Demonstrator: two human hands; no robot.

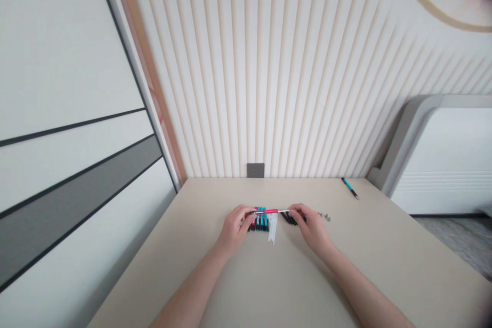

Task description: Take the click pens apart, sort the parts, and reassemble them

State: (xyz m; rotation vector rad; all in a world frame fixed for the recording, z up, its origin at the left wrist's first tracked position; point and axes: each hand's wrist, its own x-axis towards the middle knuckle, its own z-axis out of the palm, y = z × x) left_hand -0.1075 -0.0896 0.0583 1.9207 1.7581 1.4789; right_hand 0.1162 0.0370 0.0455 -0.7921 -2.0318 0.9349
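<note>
My left hand [236, 225] and my right hand [309, 225] both pinch the ends of a red pen [269, 211], held level just above the beige table [269, 277]. The left fingers grip its red barrel end, and the right fingers grip the thin pale end. Under the pen lie a row of teal and black pens [260, 221], a few white refill tubes [272, 228] and some black pen parts [289, 219] by my right fingers.
One teal pen [349, 187] lies alone at the far right of the table. Small grey bits [325, 216] rest right of my right hand. A grey wall socket [255, 170] sits on the slatted wall behind. A white unit [442, 159] stands to the right.
</note>
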